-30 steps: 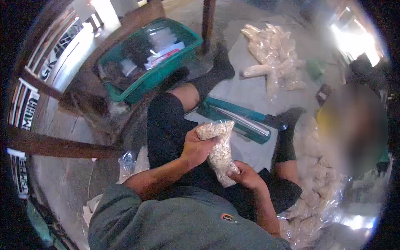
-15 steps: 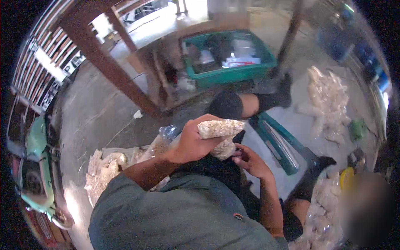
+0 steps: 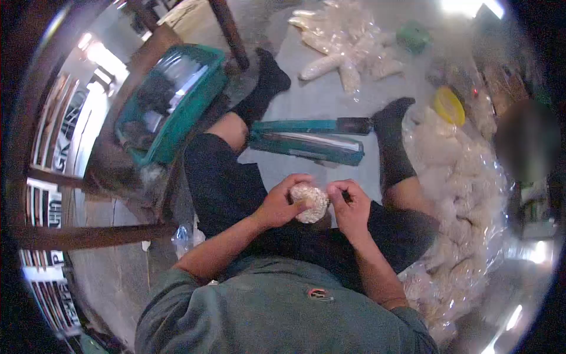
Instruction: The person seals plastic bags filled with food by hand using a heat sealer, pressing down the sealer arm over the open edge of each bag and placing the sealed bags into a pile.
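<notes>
My left hand is wrapped round a small clear plastic bag of pale, lumpy pieces, held above my lap with its rounded end facing me. At the bag's right edge, the thumb and finger of my right hand are pinched together on what looks like its plastic; the exact grip is small and blurred. On the floor between my legs, beyond the hands, lies a long teal bag sealer, its arm raised from the base.
Filled clear bags are heaped beyond my feet. A large plastic sack of filled bags lies along my right side, with a yellow ring-shaped object on it. A green crate stands at the left by a wooden post.
My view has swung to the right. The bag was lying lengthwise in my left hand; now its end points up at me. My right hand has moved up to the bag's edge and pinches there.
</notes>
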Available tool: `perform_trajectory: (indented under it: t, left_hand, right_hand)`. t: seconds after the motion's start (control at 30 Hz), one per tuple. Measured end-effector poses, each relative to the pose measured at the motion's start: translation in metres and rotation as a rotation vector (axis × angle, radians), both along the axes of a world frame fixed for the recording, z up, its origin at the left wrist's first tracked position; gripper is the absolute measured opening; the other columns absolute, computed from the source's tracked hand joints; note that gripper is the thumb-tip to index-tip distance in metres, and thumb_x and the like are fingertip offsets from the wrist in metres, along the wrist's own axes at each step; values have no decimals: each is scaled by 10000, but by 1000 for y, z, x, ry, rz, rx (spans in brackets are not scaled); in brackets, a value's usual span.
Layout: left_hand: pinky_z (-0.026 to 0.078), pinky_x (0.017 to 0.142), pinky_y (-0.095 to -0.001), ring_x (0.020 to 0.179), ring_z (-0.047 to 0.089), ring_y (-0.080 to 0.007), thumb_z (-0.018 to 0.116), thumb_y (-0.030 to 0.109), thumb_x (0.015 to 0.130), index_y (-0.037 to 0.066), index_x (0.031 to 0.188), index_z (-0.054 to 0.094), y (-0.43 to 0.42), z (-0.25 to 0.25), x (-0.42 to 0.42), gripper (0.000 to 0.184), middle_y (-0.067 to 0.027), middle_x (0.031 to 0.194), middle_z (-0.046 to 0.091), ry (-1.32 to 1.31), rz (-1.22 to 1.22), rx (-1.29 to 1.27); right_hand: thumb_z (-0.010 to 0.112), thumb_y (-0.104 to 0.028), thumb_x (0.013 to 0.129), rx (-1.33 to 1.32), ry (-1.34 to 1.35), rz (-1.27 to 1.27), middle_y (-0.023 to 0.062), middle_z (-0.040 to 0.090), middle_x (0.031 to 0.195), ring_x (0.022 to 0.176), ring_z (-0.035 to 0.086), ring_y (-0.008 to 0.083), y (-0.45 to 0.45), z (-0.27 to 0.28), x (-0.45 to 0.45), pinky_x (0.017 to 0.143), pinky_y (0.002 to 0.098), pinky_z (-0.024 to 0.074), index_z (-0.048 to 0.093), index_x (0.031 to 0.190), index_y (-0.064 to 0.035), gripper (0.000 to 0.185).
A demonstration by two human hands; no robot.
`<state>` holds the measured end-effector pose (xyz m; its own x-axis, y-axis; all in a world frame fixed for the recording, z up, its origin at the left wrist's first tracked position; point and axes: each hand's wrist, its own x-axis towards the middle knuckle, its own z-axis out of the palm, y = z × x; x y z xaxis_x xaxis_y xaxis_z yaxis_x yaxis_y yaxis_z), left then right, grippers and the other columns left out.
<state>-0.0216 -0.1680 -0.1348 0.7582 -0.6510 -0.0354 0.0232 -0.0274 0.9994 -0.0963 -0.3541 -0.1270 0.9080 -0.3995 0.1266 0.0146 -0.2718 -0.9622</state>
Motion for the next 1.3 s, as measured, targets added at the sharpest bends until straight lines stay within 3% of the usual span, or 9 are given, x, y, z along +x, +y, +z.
perform_trajectory:
  t: [0.27, 0.33, 0.47, 0.6, 0.73, 0.8, 1.0, 1.2, 1.3]
  left_hand:
    - [512, 959, -346, 1061, 649, -192, 511, 336, 1055, 11, 1309, 555, -18, -52, 46, 414, -97, 1180, 668, 294, 19, -42]
    - [533, 937, -354, 1046, 665, -195, 509, 270, 1057, 6, 1332, 529, -31, -68, 60, 381, -108, 1192, 667, 606, -27, -438]
    - [553, 892, -341, 1028, 674, -186, 540, 216, 1040, 12, 1326, 528, -42, -103, 66, 352, -102, 1182, 665, 766, -35, -343]
    - [557, 858, -330, 985, 675, -174, 564, 208, 1030, 21, 1316, 534, -60, -124, 76, 343, -84, 1143, 675, 781, 112, -244]
    - [551, 832, -320, 929, 673, -154, 556, 222, 1039, 26, 1281, 557, -66, -134, 85, 311, -55, 1078, 687, 658, 192, -159]
    - [548, 833, -317, 922, 672, -149, 550, 230, 1043, 27, 1275, 563, -67, -137, 87, 308, -48, 1065, 689, 697, 198, -141]
    - [545, 830, -318, 910, 668, -148, 544, 264, 1049, 34, 1283, 579, -69, -143, 91, 330, -47, 1074, 690, 679, 221, -174]
    - [547, 815, -323, 917, 669, -155, 540, 264, 1052, 42, 1294, 583, -74, -143, 93, 331, -47, 1075, 692, 805, 242, -190]
    - [551, 827, -332, 930, 675, -167, 533, 252, 1053, 42, 1296, 581, -75, -144, 92, 325, -61, 1097, 692, 829, 236, -217]
  right_hand:
    - [665, -173, 984, 106, 67, -49, 5, 644, 827, 741, 584, 72, -22, -23, 41, 665, 235, 483, 649, 983, -6, 168]
    - [655, -187, 992, 164, 157, -82, -5, 642, 818, 738, 583, 71, -30, -37, 61, 657, 234, 483, 653, 998, -16, 171]
    - [698, -273, 936, -26, 253, -174, 126, 714, 835, 761, 680, 250, -48, -68, 96, 732, 362, 533, 700, 910, -12, 261]
    - [684, -261, 926, -258, 226, -126, 175, 718, 846, 798, 709, 337, -60, -90, 120, 752, 410, 544, 710, 902, -15, 248]
    - [667, -259, 922, -88, 336, -172, 186, 717, 849, 805, 711, 351, -60, -100, 134, 744, 431, 545, 715, 920, -28, 236]
    - [678, -174, 903, -391, 273, -158, 196, 714, 892, 825, 700, 374, -60, -91, 135, 723, 437, 528, 708, 1033, -31, 196]
    - [651, -174, 951, -381, 323, -298, 191, 710, 952, 852, 696, 307, -91, -118, 120, 788, 381, 517, 673, 1121, -16, 232]
    - [640, -162, 980, -290, -190, -657, 101, 673, 909, 803, 639, 177, -113, -19, 118, 741, 295, 514, 696, 1047, -25, 162]
    - [651, -148, 968, -522, -409, -479, 103, 675, 904, 797, 642, 188, -106, 22, 129, 718, 307, 512, 695, 1032, -28, 143]
